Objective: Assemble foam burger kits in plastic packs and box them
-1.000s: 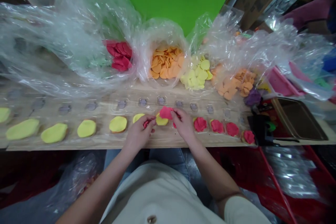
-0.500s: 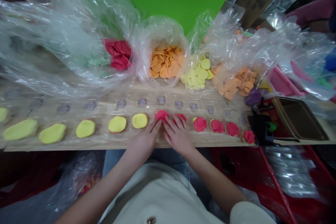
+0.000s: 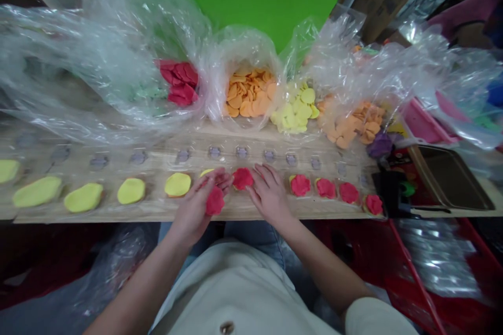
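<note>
A long wooden board [image 3: 153,210] runs across in front of me, with a row of flat clay discs on it. My left hand [image 3: 196,204] grips a red clay disc [image 3: 215,200] against its fingers, above the board. Its fingertips cover most of a yellow clay disc [image 3: 206,171]. My right hand [image 3: 269,193] rests open on the board, its fingers spread. Just left of those fingers lies a red clay disc [image 3: 242,178], with a thin rim of yellow showing beneath it. Yellow discs [image 3: 177,185] fill the row to the left, and red discs [image 3: 301,185] fill it to the right.
Clear plastic bags hold red [image 3: 181,82], orange [image 3: 247,95], yellow [image 3: 294,110] and pale orange [image 3: 353,124] clay discs behind the board. Small grey fittings [image 3: 214,152] line its far side. A dark tray [image 3: 448,178] and red crate [image 3: 416,272] stand to the right.
My left hand has lifted off the board and now grips a red disc. My right hand has shifted slightly, and the red disc beside it lies flat and uncovered.
</note>
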### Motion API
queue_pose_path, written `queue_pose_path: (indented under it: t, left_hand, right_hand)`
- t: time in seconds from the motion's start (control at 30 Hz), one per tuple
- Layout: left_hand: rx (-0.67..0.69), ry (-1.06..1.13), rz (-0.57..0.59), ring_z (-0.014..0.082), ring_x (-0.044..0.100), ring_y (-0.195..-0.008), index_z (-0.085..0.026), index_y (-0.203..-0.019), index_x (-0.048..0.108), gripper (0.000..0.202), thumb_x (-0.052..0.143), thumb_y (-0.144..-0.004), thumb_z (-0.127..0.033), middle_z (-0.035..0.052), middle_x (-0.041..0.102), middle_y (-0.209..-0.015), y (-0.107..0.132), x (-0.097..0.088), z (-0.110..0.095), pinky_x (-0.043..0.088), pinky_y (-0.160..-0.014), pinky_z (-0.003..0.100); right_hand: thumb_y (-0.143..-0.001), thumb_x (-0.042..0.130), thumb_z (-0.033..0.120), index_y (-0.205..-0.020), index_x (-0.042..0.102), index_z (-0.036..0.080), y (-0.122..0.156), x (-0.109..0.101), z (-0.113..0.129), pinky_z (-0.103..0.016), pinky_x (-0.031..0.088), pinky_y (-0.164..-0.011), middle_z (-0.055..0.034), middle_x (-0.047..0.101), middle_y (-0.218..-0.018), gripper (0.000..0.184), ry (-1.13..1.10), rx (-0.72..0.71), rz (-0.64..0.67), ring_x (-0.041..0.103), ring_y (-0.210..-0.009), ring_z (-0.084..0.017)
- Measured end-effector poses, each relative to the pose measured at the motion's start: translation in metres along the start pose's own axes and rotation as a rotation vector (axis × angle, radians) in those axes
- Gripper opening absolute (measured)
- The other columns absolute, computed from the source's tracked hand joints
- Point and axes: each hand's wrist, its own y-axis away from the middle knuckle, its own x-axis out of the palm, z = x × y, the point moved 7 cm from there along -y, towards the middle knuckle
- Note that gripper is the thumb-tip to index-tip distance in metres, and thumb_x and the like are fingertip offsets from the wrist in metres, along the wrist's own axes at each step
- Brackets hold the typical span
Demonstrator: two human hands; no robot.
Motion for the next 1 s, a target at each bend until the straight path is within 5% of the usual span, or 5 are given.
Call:
queue_pose_path:
  t: [0.1, 0.23, 0.57, 0.73, 1.0]
  left_hand:
    - [-0.152, 0.410, 0.045, 0.0212, 0.047, -0.119, -0.023, -0.125, 0.047, 0.043, 0.037, -0.088, -0.043, 0.0078, 0.045, -0.135, 0.001, 0.007, 0.001, 0.042, -0.096, 0.040]
    - [-0.126, 0.278, 0.027, 0.0215, 0.045, -0.121, -0.022, -0.124, 0.048, 0.043, 0.041, -0.086, -0.043, 0.0082, 0.044, -0.137, 0.006, 0.001, -0.005, 0.042, -0.096, 0.037]
    - [0.174, -0.444, -0.366, 0.0212, 0.058, -0.098, -0.016, -0.106, 0.058, 0.033, 0.049, -0.082, -0.037, 0.0097, 0.061, -0.110, 0.024, -0.109, -0.002, 0.047, -0.083, 0.035]
    - [0.409, -0.910, -0.176, 0.0206, 0.052, -0.108, -0.018, -0.112, 0.056, 0.031, 0.043, -0.086, -0.026, 0.0090, 0.059, -0.114, 0.028, -0.087, -0.017, 0.042, -0.092, 0.037]
    - [0.537, -1.504, 0.095, 0.0275, 0.022, -0.133, -0.016, -0.137, 0.032, 0.052, 0.039, -0.086, -0.022, 0.0082, 0.032, -0.144, 0.022, -0.047, -0.005, 0.022, -0.105, 0.048]
  right_hand:
    - [-0.087, 0.045, 0.039, -0.109, 0.056, 0.017, -0.004, 0.020, 0.013, -0.033, 0.051, -0.076, -0.0069, 0.065, -0.099, 0.032, -0.538, 0.232, 0.081, 0.061, -0.089, -0.018]
    - [-0.081, 0.052, 0.039, -0.088, 0.059, 0.017, -0.013, 0.055, 0.025, -0.024, 0.049, -0.054, -0.0004, 0.064, -0.075, 0.024, -0.955, 0.423, 0.202, 0.060, -0.064, -0.013]
    - [-0.090, 0.043, 0.028, -0.095, 0.062, 0.019, -0.043, 0.035, 0.045, -0.030, 0.043, -0.077, -0.0062, 0.062, -0.090, 0.021, 0.047, -0.114, -0.060, 0.055, -0.087, -0.018]
    - [-0.090, 0.044, 0.023, -0.098, 0.061, 0.020, -0.023, 0.081, 0.074, -0.033, 0.041, -0.078, -0.0058, 0.062, -0.091, 0.020, 0.293, -0.317, 0.121, 0.052, -0.089, -0.020]
    - [-0.089, 0.044, 0.032, -0.121, 0.052, 0.018, 0.000, 0.056, 0.058, -0.047, 0.030, -0.099, -0.0101, 0.050, -0.129, 0.037, 0.331, -0.213, 0.032, 0.034, -0.124, -0.029]
